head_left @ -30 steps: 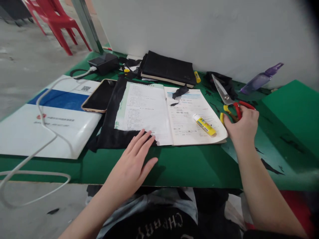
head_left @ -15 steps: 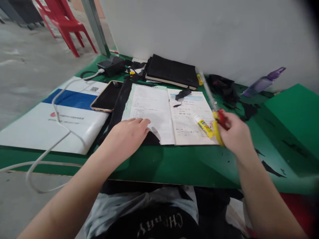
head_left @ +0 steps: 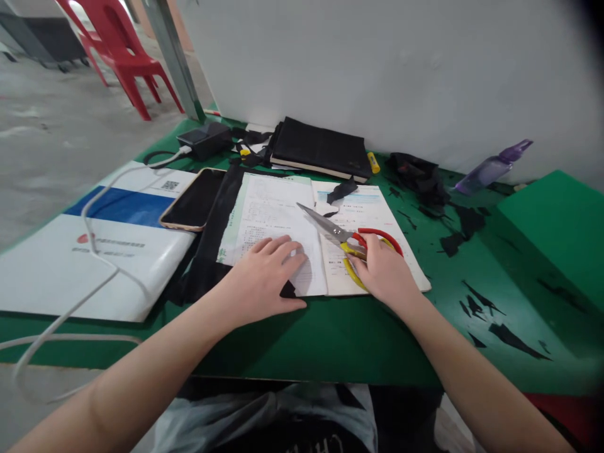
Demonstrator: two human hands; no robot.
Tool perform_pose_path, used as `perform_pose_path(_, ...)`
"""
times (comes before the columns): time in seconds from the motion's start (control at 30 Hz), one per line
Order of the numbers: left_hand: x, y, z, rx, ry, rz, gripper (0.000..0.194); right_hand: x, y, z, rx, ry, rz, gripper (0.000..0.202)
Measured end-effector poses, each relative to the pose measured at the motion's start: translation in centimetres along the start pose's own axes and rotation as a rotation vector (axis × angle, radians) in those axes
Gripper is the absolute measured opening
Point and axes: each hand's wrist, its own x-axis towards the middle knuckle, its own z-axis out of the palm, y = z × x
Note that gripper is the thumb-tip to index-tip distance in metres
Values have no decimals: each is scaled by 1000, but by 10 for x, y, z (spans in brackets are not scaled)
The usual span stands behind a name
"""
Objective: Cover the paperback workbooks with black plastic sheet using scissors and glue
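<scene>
An open book lies on a piece of black material, which shows along its left side. My left hand rests on the left page's lower part, fingers spread and holding nothing. In my right hand is a pair of scissors with red and yellow handles. The blades look closed and point up and left over the middle of the book. A black scrap and a small torn white piece lie near the top of the right page. My right hand and the scissors cover part of that page.
A phone lies on a white and blue folder at left, crossed by a white cable. Behind the book are a black notebook and a charger. Black scraps, a purple bottle and a green box stand right.
My right hand has brought the scissors left and down over the book, blades now pointing left. My left hand has shifted right with its fingers wider apart. The yellow glue stick on the right page is now hidden.
</scene>
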Motion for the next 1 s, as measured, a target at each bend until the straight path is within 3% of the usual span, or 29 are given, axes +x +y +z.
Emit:
perform_pose_path(0.23, 13, 21, 5, 60, -51, -28, 59, 0, 7, -2, -113, -43, 21, 42)
perform_pose_path(0.53, 49, 38, 19, 119, -83, -10, 61, 12, 47, -9, -138, -76, 127, 42)
perform_pose_path(0.73, 68, 35, 20, 117, -77, 39, 62, 16, 61, -8, -161, -43, 170, 44)
perform_pose_path(0.93, 58, 27, 28, 57, 32, 66, 68, 20, 57, -5, -250, 18, 153, 45)
perform_pose_path(1.0, 53, 21, 29, 20, 61, 76, 64, 25, 53, -9, -348, -14, 105, 46)
